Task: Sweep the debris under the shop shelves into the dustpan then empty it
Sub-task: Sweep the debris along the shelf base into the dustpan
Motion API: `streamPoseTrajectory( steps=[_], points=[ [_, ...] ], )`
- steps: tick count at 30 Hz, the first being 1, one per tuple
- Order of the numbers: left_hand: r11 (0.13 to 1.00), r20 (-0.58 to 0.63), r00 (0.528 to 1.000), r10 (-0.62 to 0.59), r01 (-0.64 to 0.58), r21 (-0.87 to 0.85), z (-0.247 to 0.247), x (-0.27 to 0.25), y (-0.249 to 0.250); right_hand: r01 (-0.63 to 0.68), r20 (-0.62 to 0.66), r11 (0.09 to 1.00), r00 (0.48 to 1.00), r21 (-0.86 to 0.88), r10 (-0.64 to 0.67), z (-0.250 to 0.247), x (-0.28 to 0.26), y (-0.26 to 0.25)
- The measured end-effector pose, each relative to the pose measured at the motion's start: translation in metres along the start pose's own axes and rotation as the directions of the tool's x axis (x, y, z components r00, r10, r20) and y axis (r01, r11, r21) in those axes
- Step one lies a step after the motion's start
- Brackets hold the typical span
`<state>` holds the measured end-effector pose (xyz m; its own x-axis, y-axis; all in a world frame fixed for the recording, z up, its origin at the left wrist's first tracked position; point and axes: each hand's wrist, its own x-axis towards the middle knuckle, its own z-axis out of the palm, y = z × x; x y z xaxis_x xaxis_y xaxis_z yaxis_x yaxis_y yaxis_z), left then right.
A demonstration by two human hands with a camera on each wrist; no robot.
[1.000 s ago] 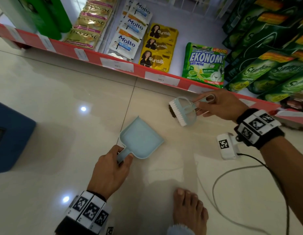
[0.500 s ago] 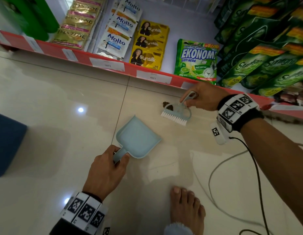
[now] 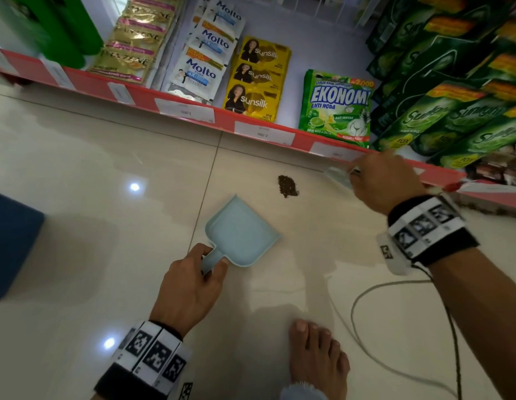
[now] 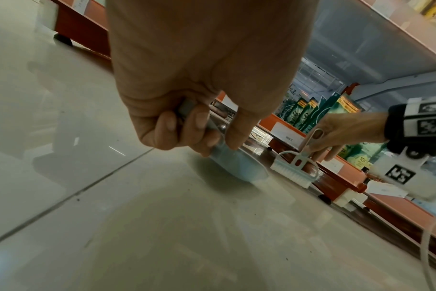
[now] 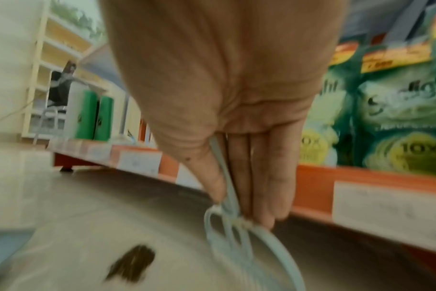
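- Since half a second ago: brush (image 4: pixel 295 171) gone from beside the debris pile (image 3: pixel 287 186) to the shelf edge on the right; pile now lies uncovered on the floor (image 3: pixel 92 197); dustpan (image 3: pixel 242 230) unmoved.
- Right-hand fingers (image 5: pixel 274 187): thumb and long fingers closed narrowly on the thin pale-blue handle of the brush, pinching it.
- Right hand (image 3: pixel 380 180): low against the red front rail of the bottom shelf (image 3: pixel 193 109), blurred in the head view; the left wrist view shows the white bristles down at the floor, whether touching I cannot tell.
- Left-hand fingers (image 4: pixel 199 122): curled round the short handle of the dustpan, thumb on top.
- Left hand (image 3: pixel 190 287): nearer me than the pan, holding it low over the floor with its mouth turned toward the shelf; contact with the tile cannot be told.
- Debris pile: small dark brown heap on a cream tile, between the dustpan's mouth and the shelf rail, apart from both; left of the brush.
- Dustpan: pale blue, inside shows bare.
- Shelf stock: Molto sachets (image 3: pixel 204 70), Sunsilk sachets (image 3: pixel 255 90), one Ekonomi pack (image 3: pixel 336 108), green Sunlight pouches (image 3: pixel 458 116).
- Outlying: my bare foot (image 3: pixel 317 359) on the floor by a pale cable (image 3: pixel 354 307); blue object (image 3: pixel 11 241) at the left edge.
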<state>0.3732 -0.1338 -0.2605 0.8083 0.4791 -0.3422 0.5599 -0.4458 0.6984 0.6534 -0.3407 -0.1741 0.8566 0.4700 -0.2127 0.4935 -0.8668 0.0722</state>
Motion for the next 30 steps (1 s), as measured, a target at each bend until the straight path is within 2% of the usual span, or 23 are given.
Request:
streamPoseTrajectory(
  steps=[2,4,6,8,10,13,15,17,21,25,27,30],
  points=[
    [1.000,0.004,1.000,0.018,-0.018,0.002,0.002,0.002,0.003,-0.049,-0.049,0.998,0.998,-0.047,0.046,0.016,-0.007,-0.016],
    [1.000,0.011,1.000,0.029,-0.029,0.001,0.004,0.003,0.006,0.017,-0.086,0.999,0.996,-0.034,-0.020,0.030,-0.014,-0.029],
    [0.999,0.018,0.999,0.042,-0.042,-0.004,0.005,0.005,0.007,0.117,-0.061,0.993,0.991,-0.015,-0.117,0.039,-0.022,-0.039],
    [0.999,0.019,0.999,0.046,-0.046,-0.006,0.005,0.007,0.009,0.165,-0.065,0.984,0.985,0.073,-0.160,0.038,-0.029,-0.044],
    [0.999,0.008,0.999,0.047,-0.047,-0.006,0.004,0.010,0.009,0.141,-0.180,0.987,0.976,0.083,-0.124,0.032,-0.029,-0.045],
    [0.999,-0.003,0.999,0.048,-0.048,-0.002,0.005,0.013,0.008,-0.003,-0.301,1.000,0.954,-0.019,-0.003,0.027,-0.022,-0.046],
    [0.999,0.004,0.999,0.054,-0.054,0.008,0.006,0.013,0.008,-0.061,-0.274,0.996,0.961,-0.064,0.042,0.028,-0.013,-0.050],
    [0.998,0.014,0.998,0.058,-0.058,0.015,0.007,0.012,0.009,-0.061,-0.239,0.996,0.970,-0.059,0.045,0.033,-0.005,-0.053],
    [0.998,0.041,0.998,0.056,-0.057,0.031,0.010,0.009,0.008,0.068,-0.239,0.997,0.968,-0.022,-0.071,0.041,0.009,-0.060],
    [0.999,0.065,0.997,0.033,-0.035,0.026,0.011,0.006,0.008,0.239,-0.025,0.968,0.971,0.075,-0.238,0.040,0.007,-0.054],
    [0.999,0.067,0.997,0.025,-0.026,0.024,0.011,0.006,0.007,0.281,-0.025,0.946,0.959,0.161,-0.281,0.032,0.000,-0.044],
    [0.999,0.067,0.998,0.010,-0.013,0.033,0.012,0.006,0.005,0.295,-0.108,0.932,0.955,0.211,-0.278,0.018,-0.008,-0.031]
  ],
)
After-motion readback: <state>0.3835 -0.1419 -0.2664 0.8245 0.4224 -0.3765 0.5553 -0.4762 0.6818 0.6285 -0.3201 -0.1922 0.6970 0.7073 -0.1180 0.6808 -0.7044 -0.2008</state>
